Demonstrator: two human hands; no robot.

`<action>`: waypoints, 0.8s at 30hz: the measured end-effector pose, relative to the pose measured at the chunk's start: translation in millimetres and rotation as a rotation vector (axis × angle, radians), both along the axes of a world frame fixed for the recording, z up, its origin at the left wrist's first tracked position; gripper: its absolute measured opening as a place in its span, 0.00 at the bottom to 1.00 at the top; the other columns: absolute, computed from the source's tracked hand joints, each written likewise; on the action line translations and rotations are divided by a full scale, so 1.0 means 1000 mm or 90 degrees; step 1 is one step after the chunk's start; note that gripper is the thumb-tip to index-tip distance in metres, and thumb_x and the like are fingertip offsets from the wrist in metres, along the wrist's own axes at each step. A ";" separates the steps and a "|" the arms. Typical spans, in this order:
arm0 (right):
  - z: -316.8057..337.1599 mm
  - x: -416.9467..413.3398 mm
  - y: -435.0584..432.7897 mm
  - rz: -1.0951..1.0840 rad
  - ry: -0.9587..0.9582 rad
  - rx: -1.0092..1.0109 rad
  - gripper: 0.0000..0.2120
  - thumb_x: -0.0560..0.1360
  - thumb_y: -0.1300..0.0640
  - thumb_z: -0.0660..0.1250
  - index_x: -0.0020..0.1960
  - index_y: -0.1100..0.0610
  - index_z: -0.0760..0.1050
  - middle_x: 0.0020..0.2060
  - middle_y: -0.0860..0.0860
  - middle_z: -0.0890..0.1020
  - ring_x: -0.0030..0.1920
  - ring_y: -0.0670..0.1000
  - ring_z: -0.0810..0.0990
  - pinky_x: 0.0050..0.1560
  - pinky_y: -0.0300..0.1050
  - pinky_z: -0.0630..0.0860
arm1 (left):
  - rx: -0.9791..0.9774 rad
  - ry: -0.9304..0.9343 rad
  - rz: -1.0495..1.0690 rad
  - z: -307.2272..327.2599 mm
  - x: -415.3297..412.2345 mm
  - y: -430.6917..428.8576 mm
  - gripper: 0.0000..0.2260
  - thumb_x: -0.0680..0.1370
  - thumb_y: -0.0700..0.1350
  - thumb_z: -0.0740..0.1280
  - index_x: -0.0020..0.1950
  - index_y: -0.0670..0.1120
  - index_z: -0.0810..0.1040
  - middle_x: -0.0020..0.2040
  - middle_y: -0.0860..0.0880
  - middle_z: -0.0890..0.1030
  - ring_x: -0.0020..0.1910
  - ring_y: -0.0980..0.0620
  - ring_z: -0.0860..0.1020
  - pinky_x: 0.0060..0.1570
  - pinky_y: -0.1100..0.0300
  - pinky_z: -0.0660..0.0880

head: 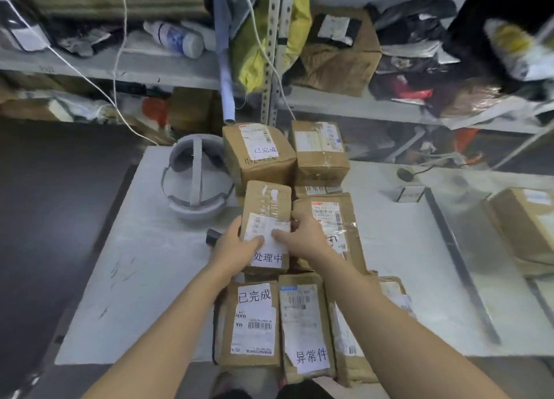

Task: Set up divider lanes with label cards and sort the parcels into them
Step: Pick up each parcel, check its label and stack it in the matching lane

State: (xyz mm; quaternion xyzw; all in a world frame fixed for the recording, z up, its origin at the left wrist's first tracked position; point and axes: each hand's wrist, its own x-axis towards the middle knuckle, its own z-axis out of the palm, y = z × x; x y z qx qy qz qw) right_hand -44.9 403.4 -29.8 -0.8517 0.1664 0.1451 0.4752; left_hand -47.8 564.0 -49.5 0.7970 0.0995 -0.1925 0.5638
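parcel (266, 207) | held amid pile at bench (144, 264) centre | left grip (236, 246) and right grip (302, 237) curled round its sides, thumbs on top | risk: neighbouring parcels (329, 213) may be knocked askew if it is slid

White headset (195, 214) on table (144, 279); bottle (177, 37) on shelf (90, 66).

The white table (135, 264) is lit evenly and softly from above; only faint shadows are cast. Glare is seen on the tape of the middle parcel (267, 199). Edge lines are bent, and the shelves (150, 66) are blurred.
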 end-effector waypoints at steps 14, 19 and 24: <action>0.075 -0.060 -0.045 -0.269 -0.200 0.094 0.14 0.73 0.60 0.72 0.57 0.50 0.81 0.49 0.47 0.85 0.47 0.46 0.85 0.48 0.49 0.84 | -0.136 -0.174 -0.144 0.076 -0.008 -0.053 0.22 0.77 0.44 0.71 0.65 0.63 0.69 0.50 0.67 0.77 0.49 0.63 0.79 0.43 0.64 0.78; 0.086 -0.102 -0.109 -0.353 -0.241 0.121 0.14 0.74 0.59 0.68 0.56 0.46 0.82 0.52 0.47 0.85 0.52 0.49 0.85 0.50 0.53 0.84 | -0.124 -0.188 -0.194 0.096 -0.028 -0.124 0.22 0.76 0.48 0.73 0.65 0.58 0.68 0.50 0.65 0.73 0.48 0.60 0.78 0.40 0.61 0.77; 0.092 -0.166 -0.195 -0.423 -0.251 0.142 0.16 0.74 0.61 0.68 0.59 0.48 0.82 0.55 0.47 0.85 0.50 0.48 0.85 0.50 0.53 0.84 | -0.157 -0.189 -0.262 0.101 -0.074 -0.223 0.19 0.76 0.43 0.72 0.61 0.58 0.70 0.51 0.60 0.77 0.46 0.59 0.80 0.36 0.64 0.78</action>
